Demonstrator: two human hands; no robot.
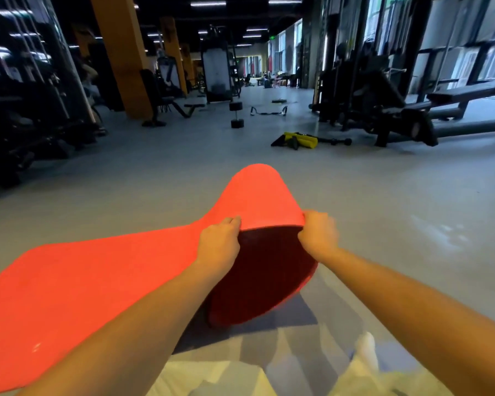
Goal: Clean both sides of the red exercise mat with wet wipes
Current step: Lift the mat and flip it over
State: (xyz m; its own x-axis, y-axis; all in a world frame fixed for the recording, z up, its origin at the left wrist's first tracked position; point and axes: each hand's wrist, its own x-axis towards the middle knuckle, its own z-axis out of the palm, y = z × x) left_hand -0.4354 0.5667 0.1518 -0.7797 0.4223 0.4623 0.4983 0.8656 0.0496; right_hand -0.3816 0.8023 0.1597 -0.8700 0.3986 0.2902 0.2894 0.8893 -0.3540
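The red exercise mat [103, 281] lies partly on the grey gym floor, running from the lower left toward the centre. Its near end is lifted and curled over, so the dark shaded underside [266, 278] shows beneath the raised edge. My left hand [219, 247] grips the left corner of that raised edge. My right hand [319, 235] grips the right corner. Both arms reach forward from the bottom of the view. No wet wipe is visible.
Gym floor [383, 210] spreads around the mat. Yellow-and-black gear [303, 140] and a small dumbbell [339, 142] lie ahead, an upright dumbbell [236, 114] farther back. Weight machines [32, 115] line the left, benches and racks [429, 110] the right. My legs in pale clothing [363, 364] show below.
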